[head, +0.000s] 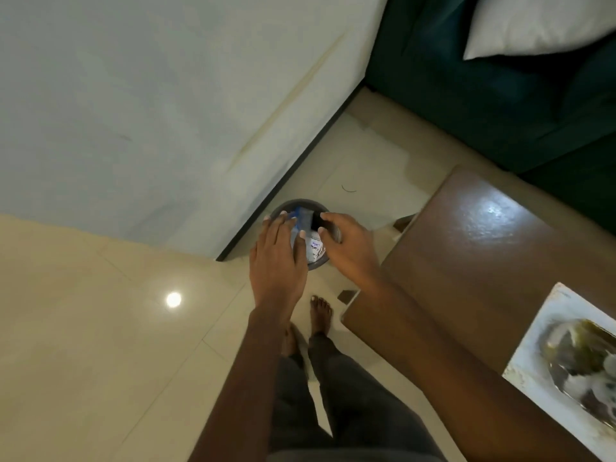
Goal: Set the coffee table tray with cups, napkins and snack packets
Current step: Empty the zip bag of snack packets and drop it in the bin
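Head view: blurred blue-and-white packet [304, 219] inside round grey bin [319, 263].

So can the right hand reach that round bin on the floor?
Probably yes. The right hand hangs over the open bin with nothing between them, though the person may need to bend lower to touch it.

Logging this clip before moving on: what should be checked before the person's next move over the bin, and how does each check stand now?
1. Both hands over the small round grey bin: ok.
2. Left hand fingers straight, gripping nothing: ok.
3. Right hand free of the blue-and-white paper packets in the bin: cannot tell.
4. Glossy brown wooden coffee table close by on the right: ok.
5. White rectangular tray set with cups and napkins: cannot tell, contents blurred.
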